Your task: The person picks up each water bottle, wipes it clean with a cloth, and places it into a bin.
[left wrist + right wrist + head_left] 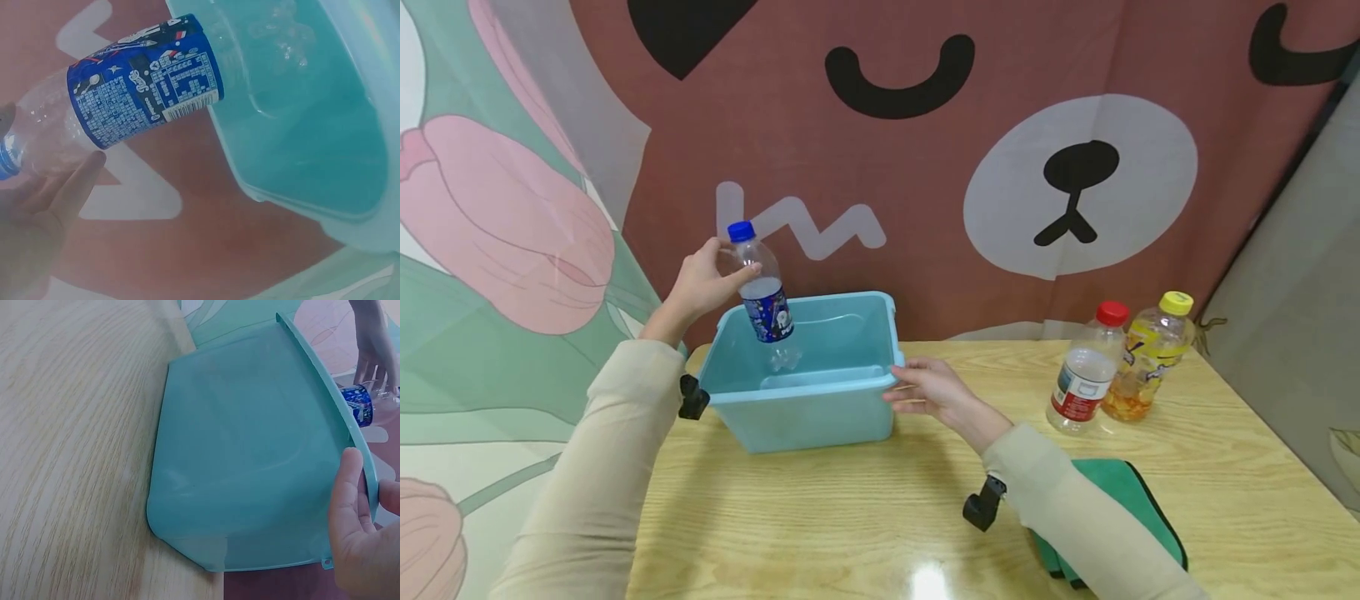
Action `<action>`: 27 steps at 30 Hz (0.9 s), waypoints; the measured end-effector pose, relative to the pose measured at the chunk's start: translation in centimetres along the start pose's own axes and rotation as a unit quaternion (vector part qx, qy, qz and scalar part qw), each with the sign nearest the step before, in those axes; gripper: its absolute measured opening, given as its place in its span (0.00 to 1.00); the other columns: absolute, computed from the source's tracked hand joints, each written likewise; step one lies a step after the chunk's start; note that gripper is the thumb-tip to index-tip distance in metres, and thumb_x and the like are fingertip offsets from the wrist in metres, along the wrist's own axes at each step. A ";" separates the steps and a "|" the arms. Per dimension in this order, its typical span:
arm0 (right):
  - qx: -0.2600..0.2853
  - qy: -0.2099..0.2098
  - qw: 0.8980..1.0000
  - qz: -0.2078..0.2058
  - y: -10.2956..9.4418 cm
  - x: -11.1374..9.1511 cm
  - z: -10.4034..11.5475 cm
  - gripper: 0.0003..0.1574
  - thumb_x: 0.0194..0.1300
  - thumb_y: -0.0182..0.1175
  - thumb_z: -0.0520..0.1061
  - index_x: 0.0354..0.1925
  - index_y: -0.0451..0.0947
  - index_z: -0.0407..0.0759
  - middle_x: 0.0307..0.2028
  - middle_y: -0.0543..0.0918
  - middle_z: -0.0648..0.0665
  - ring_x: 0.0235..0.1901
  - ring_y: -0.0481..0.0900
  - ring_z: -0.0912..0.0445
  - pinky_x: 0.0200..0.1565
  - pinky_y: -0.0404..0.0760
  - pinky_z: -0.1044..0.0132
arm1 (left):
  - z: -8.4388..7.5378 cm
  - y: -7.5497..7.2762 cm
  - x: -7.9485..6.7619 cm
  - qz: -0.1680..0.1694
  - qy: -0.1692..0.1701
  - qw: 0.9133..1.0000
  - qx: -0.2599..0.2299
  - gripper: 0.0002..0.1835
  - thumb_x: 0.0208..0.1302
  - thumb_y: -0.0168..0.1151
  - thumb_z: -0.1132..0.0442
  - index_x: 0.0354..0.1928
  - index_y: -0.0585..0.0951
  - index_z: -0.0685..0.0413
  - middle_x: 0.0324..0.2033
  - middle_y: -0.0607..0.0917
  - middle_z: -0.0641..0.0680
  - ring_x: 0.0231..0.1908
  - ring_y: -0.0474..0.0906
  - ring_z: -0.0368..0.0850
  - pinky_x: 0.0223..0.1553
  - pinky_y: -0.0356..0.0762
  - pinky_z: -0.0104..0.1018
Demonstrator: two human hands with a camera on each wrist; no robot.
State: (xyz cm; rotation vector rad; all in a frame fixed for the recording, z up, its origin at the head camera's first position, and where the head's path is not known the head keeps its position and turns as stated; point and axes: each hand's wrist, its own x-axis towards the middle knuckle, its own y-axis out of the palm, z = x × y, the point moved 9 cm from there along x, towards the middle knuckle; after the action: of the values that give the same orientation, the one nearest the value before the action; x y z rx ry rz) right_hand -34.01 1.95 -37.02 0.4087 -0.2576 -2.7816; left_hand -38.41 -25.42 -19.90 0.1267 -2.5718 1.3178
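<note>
My left hand [709,279] grips a clear plastic bottle [767,304] with a blue cap and a blue printed label by its upper part. The bottle tilts a little, its base inside the opening of a light blue plastic bin [812,421]. In the left wrist view, the label of the bottle [147,81] faces the camera and its lower end overlaps the bin's inside. On the bin's right side, my right hand [936,392] holds the rim. The right wrist view shows that hand [359,531] with fingers outside the rim and thumb over the other side.
At the table's right stand a red-capped bottle [1084,371] and a yellow-capped bottle [1150,358] with some orange color low in it. A folded green cloth [1127,492] lies partly under my right forearm. A printed curtain [925,200] hangs right behind the wooden table [820,517].
</note>
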 end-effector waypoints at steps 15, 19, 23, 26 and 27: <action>-0.007 -0.005 1.000 0.002 0.2 -0.2 0.0 0.19 0.67 0.52 0.40 0.51 0.65 0.29 0.30 0.80 0.43 0.28 0.82 0.55 0.36 0.81 0.61 | 4.6 2.9 -0.4 0.064 -0.060 0.996 -0.032 0.46 0.56 0.60 0.44 0.67 0.52 0.64 0.57 0.67 0.68 0.51 0.69 0.63 0.45 0.75 0.51; -0.005 -0.004 1.000 0.001 0.2 -0.2 0.1 0.20 0.67 0.51 0.39 0.53 0.63 0.28 0.29 0.80 0.44 0.27 0.82 0.55 0.35 0.81 0.61 | 5.7 3.5 -0.5 0.070 -0.069 0.995 -0.030 0.46 0.53 0.63 0.43 0.65 0.57 0.64 0.54 0.69 0.67 0.46 0.73 0.61 0.44 0.76 0.50; 0.000 -0.003 1.000 -0.001 0.1 -0.1 0.2 0.23 0.67 0.51 0.39 0.55 0.62 0.26 0.29 0.80 0.44 0.27 0.82 0.55 0.34 0.82 0.62 | 6.2 4.0 -0.6 0.070 -0.068 0.995 -0.031 0.43 0.52 0.65 0.44 0.62 0.62 0.64 0.51 0.71 0.66 0.44 0.74 0.61 0.44 0.77 0.48; 0.001 -0.005 1.000 -0.001 0.0 -0.2 0.2 0.23 0.66 0.52 0.39 0.55 0.61 0.27 0.29 0.80 0.43 0.28 0.82 0.55 0.35 0.81 0.61 | 6.5 4.3 -0.8 0.068 -0.072 0.994 -0.039 0.42 0.52 0.66 0.47 0.62 0.62 0.65 0.52 0.71 0.66 0.45 0.74 0.62 0.45 0.76 0.49; 0.001 -0.005 1.000 -0.002 0.0 -0.2 0.2 0.24 0.66 0.52 0.39 0.56 0.61 0.27 0.30 0.80 0.43 0.28 0.82 0.54 0.36 0.81 0.60 | 6.5 4.5 -0.9 0.068 -0.075 0.994 -0.041 0.43 0.52 0.66 0.47 0.63 0.61 0.65 0.53 0.70 0.66 0.46 0.73 0.62 0.45 0.75 0.50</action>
State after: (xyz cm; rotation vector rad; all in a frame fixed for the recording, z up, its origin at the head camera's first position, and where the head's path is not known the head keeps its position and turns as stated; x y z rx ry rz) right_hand -33.90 2.04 -36.77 0.3955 -0.2631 -2.7875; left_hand -39.55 -28.10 -27.29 0.0351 -2.8011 1.2908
